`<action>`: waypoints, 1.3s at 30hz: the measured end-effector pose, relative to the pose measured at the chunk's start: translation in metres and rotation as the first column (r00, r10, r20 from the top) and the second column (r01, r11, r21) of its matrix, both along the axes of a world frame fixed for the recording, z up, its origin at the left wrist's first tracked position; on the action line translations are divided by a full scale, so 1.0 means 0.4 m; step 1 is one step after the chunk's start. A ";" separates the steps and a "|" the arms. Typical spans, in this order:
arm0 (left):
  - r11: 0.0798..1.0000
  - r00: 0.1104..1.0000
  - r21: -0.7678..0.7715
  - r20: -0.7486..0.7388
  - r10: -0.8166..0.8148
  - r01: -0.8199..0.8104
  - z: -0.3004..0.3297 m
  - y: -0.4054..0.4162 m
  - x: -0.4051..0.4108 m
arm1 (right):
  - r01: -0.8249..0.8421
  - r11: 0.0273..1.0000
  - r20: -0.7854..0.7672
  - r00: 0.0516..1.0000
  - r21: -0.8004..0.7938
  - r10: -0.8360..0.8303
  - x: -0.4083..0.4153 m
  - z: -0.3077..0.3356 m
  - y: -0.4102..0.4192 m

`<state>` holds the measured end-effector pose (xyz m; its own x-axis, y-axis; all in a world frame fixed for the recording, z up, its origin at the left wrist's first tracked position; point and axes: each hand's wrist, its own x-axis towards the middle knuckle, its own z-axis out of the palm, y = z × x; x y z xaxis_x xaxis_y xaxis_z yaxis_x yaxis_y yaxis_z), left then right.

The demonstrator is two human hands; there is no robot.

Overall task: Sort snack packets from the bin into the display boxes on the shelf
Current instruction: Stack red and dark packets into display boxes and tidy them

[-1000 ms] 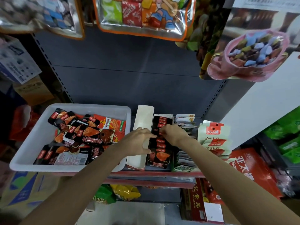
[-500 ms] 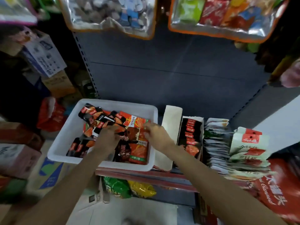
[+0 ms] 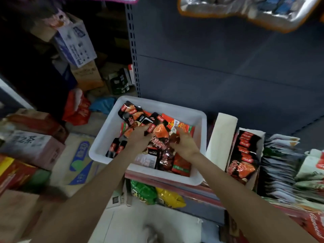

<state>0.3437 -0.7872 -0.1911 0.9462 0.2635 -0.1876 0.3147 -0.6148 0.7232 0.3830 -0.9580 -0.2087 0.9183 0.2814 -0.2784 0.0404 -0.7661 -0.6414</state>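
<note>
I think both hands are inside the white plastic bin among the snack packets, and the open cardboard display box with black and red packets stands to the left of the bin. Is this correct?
Not quite. In the head view, the open cardboard display box stands right of the white plastic bin, not left. Both the left hand and right hand are indeed among the snack packets.

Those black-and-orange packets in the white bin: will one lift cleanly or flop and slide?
The black-and-orange packets look like thin glossy film, so probably floppy and slippery. They lie overlapped in the white bin, so neighbours may drag along. Likely light, being small and flat.
</note>
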 end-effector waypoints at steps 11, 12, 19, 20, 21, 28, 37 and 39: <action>0.960 0.961 -0.192 0.229 -0.157 0.203 0.120 -0.241 0.084 | 0.171 0.942 0.243 0.939 0.289 -0.245 0.019 0.209 -0.241; 0.963 0.960 -0.147 0.203 -0.194 0.226 0.113 -0.276 0.096 | 0.234 0.934 0.282 0.908 0.272 -0.309 0.018 0.219 -0.283; 0.669 0.724 0.344 -0.048 -0.688 0.658 0.070 -0.513 0.115 | 0.482 0.811 0.392 0.712 0.332 -0.583 -0.001 0.275 -0.525; 0.567 0.674 0.456 -0.105 -0.732 0.686 0.064 -0.536 0.116 | 0.484 0.814 0.394 0.713 0.322 -0.580 -0.001 0.272 -0.546; 0.466 0.637 0.546 -0.171 -0.752 0.696 0.058 -0.556 0.118 | 0.479 0.822 0.396 0.721 0.308 -0.569 -0.001 0.271 -0.561; 0.315 0.610 0.840 -0.022 -0.792 0.441 0.024 -0.597 0.130 | 0.438 0.865 0.416 0.759 0.244 -0.502 -0.002 0.252 -0.608; 0.191 0.558 0.822 -0.176 -0.811 0.536 0.023 -0.637 0.147 | 0.370 0.926 0.533 0.771 0.073 -0.350 -0.003 0.251 -0.605; 0.224 0.564 0.804 -0.161 -0.810 0.551 0.022 -0.632 0.141 | 0.344 0.935 0.552 0.766 0.083 -0.330 -0.002 0.250 -0.601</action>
